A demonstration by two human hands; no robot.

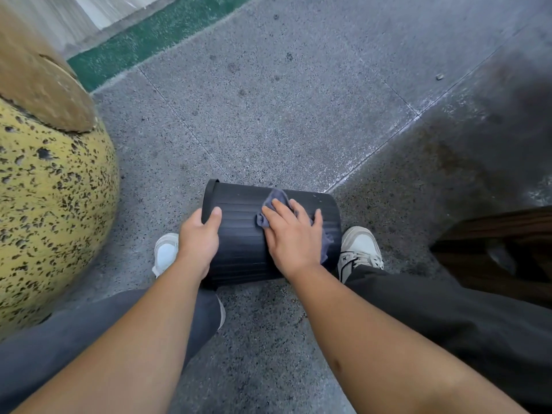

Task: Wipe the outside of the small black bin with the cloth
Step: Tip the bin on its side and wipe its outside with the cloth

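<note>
Black bin (239,234) on side | cloth (276,200) under right hand (291,237) fingers

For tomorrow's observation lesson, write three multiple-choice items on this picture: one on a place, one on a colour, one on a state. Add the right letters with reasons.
1. Where does the cloth lie?
A. on the floor
B. on the bin's side, under the right hand
C. inside the bin

2. What colour is the cloth?
A. greyish blue
B. bright red
C. yellow

3. How does the bin sit?
A. upright
B. upside down
C. tipped on its side

Answers:
1 B: the right hand presses it flat against the ribbed wall.
2 A: it shows greyish blue against the black plastic.
3 C: its rim faces left, where the left hand grips it.
</note>
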